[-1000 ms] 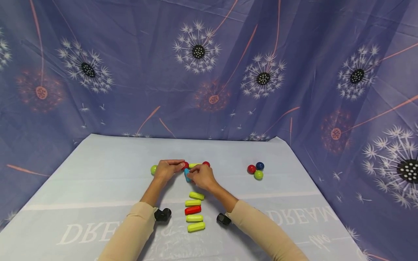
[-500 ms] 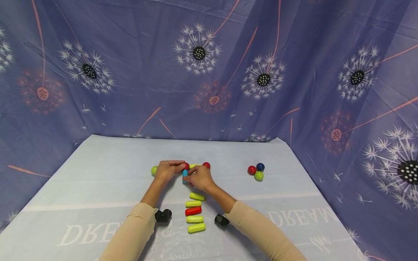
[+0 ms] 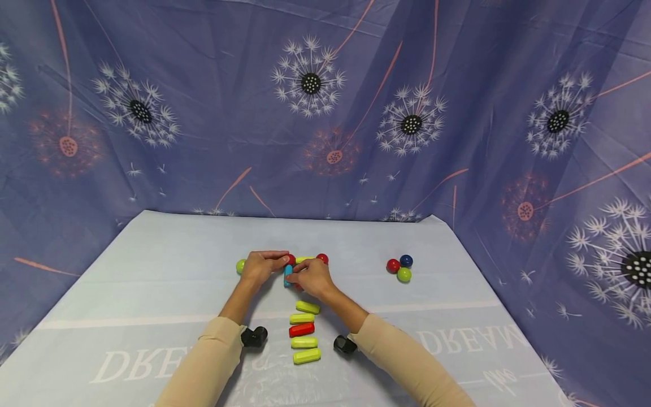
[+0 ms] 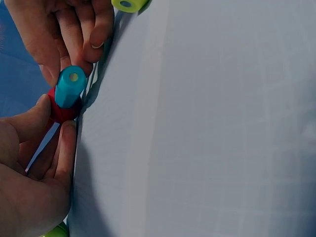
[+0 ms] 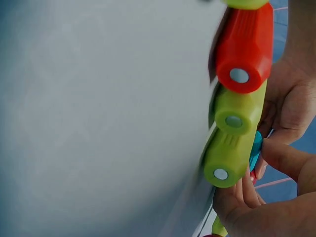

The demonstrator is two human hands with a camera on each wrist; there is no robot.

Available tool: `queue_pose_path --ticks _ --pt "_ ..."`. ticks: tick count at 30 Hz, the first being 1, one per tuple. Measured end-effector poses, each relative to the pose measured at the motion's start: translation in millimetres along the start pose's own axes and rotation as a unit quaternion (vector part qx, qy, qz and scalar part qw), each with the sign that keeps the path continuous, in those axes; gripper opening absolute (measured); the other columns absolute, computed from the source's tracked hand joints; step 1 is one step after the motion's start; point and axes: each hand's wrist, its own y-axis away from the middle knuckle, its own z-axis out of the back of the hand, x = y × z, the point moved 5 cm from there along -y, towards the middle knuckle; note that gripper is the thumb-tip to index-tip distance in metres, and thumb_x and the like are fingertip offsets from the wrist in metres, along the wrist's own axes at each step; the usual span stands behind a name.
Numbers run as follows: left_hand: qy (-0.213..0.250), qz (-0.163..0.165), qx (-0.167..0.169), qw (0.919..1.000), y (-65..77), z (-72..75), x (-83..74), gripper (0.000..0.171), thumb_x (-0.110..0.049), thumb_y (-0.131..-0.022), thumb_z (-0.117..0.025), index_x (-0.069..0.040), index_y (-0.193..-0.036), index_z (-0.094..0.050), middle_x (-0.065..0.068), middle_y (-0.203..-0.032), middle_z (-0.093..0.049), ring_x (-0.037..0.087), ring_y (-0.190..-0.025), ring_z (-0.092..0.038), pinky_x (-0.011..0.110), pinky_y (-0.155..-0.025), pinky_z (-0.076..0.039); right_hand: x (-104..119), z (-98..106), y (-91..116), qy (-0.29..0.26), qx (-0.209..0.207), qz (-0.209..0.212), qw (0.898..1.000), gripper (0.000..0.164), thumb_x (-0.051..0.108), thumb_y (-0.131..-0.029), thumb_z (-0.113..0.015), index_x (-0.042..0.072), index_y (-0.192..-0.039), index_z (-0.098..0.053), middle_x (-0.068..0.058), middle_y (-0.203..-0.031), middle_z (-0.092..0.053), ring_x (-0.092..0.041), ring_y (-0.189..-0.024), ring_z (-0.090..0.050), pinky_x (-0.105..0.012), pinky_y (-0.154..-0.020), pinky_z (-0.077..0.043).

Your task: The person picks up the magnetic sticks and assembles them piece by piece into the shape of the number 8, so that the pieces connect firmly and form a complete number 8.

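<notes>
My left hand (image 3: 260, 267) pinches a red ball (image 3: 291, 259) between thumb and fingers. With thumb and fingertips, my right hand (image 3: 314, 277) holds a light-blue magnetic rod (image 3: 288, 276). The rod's far end meets the red ball, and its near end, with a pale magnet tip, faces the left wrist view (image 4: 70, 89). From that ball a yellow-green rod (image 3: 303, 259) runs right to a second red ball (image 3: 322, 258), partly hidden by my right hand. A green ball (image 3: 240, 266) lies just left of my left hand.
Closer to me, several yellow-green rods (image 3: 307, 356) and a red rod (image 3: 302, 329) lie in a column. To the right, a red ball (image 3: 393, 265), a dark-blue ball (image 3: 406, 260) and a green ball (image 3: 404, 275) sit clustered. A dandelion-print curtain (image 3: 325, 113) hangs behind the table.
The blue rod has swung from a slant to pointing nearly straight toward me below the red ball, its right-hand grip shifting slightly left. My left hand has stayed on the ball.
</notes>
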Motion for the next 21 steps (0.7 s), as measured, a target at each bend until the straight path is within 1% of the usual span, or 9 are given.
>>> queue_pose_path --ticks 4,8,13,17,21 --pt "0.002 0.002 0.001 1.0000 -0.7 -0.1 0.9 0.027 -0.022 -0.092 -0.076 -0.010 -0.116 -0.078 0.013 -0.121 -0.074 0.031 -0.122 -0.063 0.044 -0.105 -0.046 -1.0 -0.2 -0.8 -0.009 -0.002 -0.005 1.000 0.025 0.018 -0.083 -0.083 -0.001 -0.097 -0.073 -0.006 -0.073 -0.073 -0.017 -0.061 -0.070 -0.027 -0.059 -0.056" --pt "0.004 0.000 0.002 1.0000 -1.1 -0.1 1.2 0.028 -0.022 -0.092 -0.076 -0.010 -0.117 -0.078 0.014 -0.122 -0.073 0.031 -0.125 -0.061 0.046 -0.107 -0.045 -2.1 -0.2 -0.9 -0.007 -0.002 -0.008 1.000 0.027 0.020 -0.083 -0.084 0.000 -0.098 -0.073 -0.006 -0.074 -0.073 -0.016 -0.061 -0.069 -0.027 -0.058 -0.055" --pt "0.005 0.002 0.004 1.0000 -0.7 -0.5 0.3 0.028 -0.022 -0.092 -0.076 -0.010 -0.117 -0.078 0.013 -0.123 -0.073 0.031 -0.127 -0.060 0.047 -0.108 -0.044 -3.7 1.2 -0.9 -0.003 0.010 -0.013 1.000 0.029 0.022 -0.084 -0.083 0.001 -0.102 -0.072 -0.005 -0.076 -0.073 -0.017 -0.063 -0.071 -0.026 -0.060 -0.054" --pt "0.009 0.003 0.006 0.9999 -1.7 -0.7 0.7 0.028 -0.022 -0.092 -0.076 -0.010 -0.117 -0.078 0.013 -0.123 -0.073 0.031 -0.128 -0.059 0.048 -0.110 -0.042 -2.2 5.4 -1.3 0.008 0.024 -0.002 1.000 0.034 0.024 -0.086 -0.081 0.000 -0.108 -0.070 -0.005 -0.078 -0.075 -0.020 -0.068 -0.073 -0.028 -0.061 -0.054" --pt "0.009 0.003 0.005 0.9999 -1.7 -1.1 1.8 0.028 -0.022 -0.092 -0.076 -0.010 -0.117 -0.078 0.012 -0.122 -0.073 0.031 -0.129 -0.058 0.048 -0.110 -0.042 2.1 12.6 -2.5 0.022 0.026 0.024 0.999 0.036 0.022 -0.087 -0.080 0.000 -0.113 -0.069 -0.007 -0.081 -0.076 -0.027 -0.072 -0.073 -0.029 -0.058 -0.053"
